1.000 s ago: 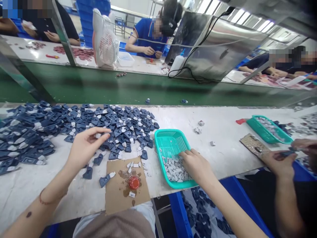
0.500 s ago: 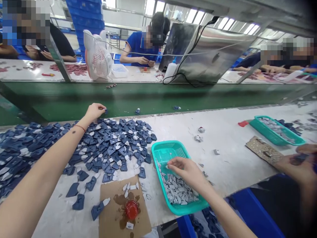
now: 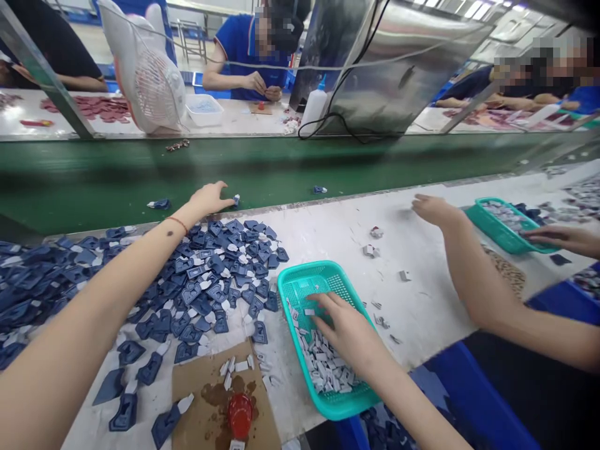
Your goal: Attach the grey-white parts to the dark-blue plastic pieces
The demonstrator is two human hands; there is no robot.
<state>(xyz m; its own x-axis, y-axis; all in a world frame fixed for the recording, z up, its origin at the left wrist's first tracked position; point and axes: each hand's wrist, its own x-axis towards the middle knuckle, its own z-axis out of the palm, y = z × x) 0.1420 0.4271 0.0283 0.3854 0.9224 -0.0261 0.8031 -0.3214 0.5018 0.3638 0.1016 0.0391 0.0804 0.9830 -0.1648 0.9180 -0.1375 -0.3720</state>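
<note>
Over the green belt [image 3: 276,169], my left hand [image 3: 210,199] has its fingers spread beside a small blue piece with a white tip [image 3: 236,200]. Below that arm lies a large heap of blue pieces [image 3: 201,269]. My right hand [image 3: 340,328] is over a teal basket [image 3: 335,406] of small white pieces [image 3: 328,369], fingers apart, with one white piece [image 3: 309,312] near the fingertips. A brown cardboard [image 3: 187,381] in front bears a red cap [image 3: 240,414] and several white pieces.
At the right a co-worker's arms [image 3: 492,287] reach over the table near another teal basket [image 3: 515,240]. Across the belt are a person in blue, a white fan [image 3: 152,81], a bottle [image 3: 314,106] and a metal panel [image 3: 375,87].
My left hand has moved right and let go of a blue piece, now lying on the belt. My right hand's fingers have spread. The co-worker's arm has reached out across the table.
</note>
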